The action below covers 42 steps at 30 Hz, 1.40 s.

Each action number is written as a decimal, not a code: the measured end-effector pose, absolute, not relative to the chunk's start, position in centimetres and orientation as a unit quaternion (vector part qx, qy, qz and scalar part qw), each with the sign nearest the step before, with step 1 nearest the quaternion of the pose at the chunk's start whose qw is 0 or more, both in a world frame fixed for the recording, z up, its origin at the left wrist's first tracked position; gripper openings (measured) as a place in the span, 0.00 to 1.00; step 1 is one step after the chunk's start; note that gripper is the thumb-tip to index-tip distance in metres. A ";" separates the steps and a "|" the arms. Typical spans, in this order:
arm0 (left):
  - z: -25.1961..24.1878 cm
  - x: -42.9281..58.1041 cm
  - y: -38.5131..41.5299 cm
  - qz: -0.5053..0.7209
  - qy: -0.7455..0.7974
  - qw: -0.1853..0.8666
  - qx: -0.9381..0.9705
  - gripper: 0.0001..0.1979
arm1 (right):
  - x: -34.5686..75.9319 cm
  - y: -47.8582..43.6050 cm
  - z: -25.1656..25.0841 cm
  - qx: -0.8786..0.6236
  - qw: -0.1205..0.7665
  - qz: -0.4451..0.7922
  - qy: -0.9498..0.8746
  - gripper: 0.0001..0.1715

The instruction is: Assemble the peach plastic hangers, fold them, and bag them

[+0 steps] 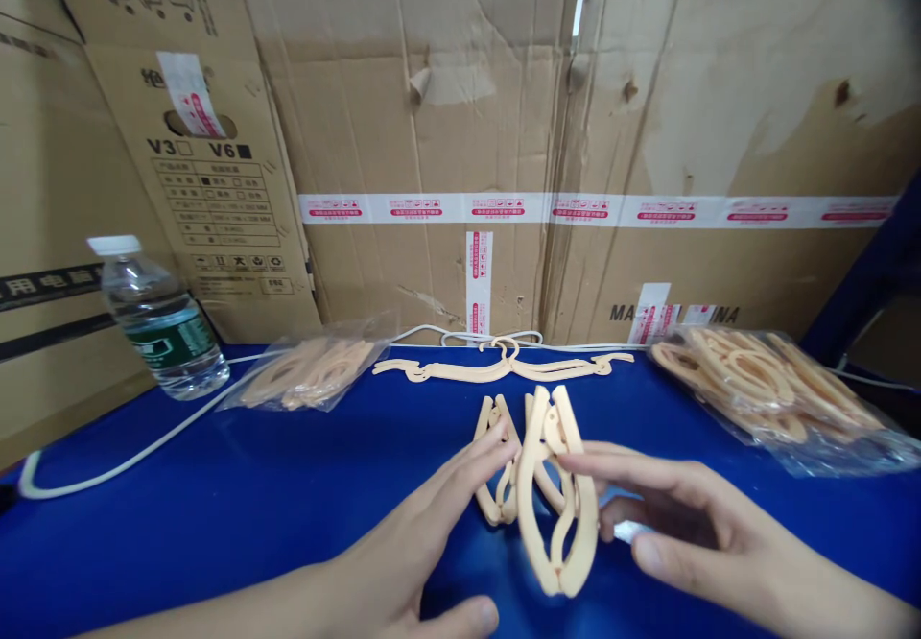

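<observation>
Several beige plastic folding hangers stand folded up in front of me. The nearest folded hanger [588, 514] is upright or slightly tilted, between my two hands. Behind it to the left is another folded hanger [490, 505], partly covered by my fingers. My left hand [438, 514] reaches in with straight fingers against these hangers, its thumb spread low. On the other side, my right hand [691, 514] has its index fingertip at the nearest hanger and its thumb apart from it. Farther back, an unfolded hanger [467, 371] lies spread out, hook upward.
Clear bags of folded hangers lie at left [317, 370] and right [763, 380] on the blue tabletop [288, 495]. A water bottle [169, 332] stands at far left. A white cable [129, 457] runs along the back and left. Cardboard [432, 140] walls the rear.
</observation>
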<state>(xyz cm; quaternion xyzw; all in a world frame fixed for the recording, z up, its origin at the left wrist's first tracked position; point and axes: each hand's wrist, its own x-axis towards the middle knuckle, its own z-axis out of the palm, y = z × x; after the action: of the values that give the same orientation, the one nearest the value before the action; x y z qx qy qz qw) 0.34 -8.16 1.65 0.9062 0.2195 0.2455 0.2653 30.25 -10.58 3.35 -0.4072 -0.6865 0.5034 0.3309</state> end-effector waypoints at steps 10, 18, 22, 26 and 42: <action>1.8 0.9 -8.6 0.256 0.241 0.247 0.903 0.40 | 33.5 -6.7 4.0 -0.570 0.263 0.263 -0.733 0.29; 1.6 1.2 -8.6 0.218 0.247 0.194 0.924 0.35 | 33.5 -8.0 3.6 -0.538 0.137 0.175 -0.813 0.40; 1.7 1.5 -8.6 0.173 0.231 0.165 0.943 0.33 | 33.8 -8.3 3.5 -0.511 0.110 0.186 -0.832 0.39; 1.6 1.6 -8.5 0.153 0.231 0.152 0.949 0.32 | 33.1 -8.8 3.5 -0.483 0.103 0.180 -0.851 0.33; 1.1 1.8 -9.0 0.190 0.289 0.122 0.930 0.31 | 31.0 -8.8 2.9 -0.435 0.102 0.105 -0.888 0.29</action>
<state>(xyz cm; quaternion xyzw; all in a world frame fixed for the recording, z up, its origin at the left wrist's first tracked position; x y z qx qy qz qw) 1.82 -8.96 1.08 0.9305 0.2888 0.1897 0.1217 30.95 -8.77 2.89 -0.4352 -0.8883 0.1052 0.1020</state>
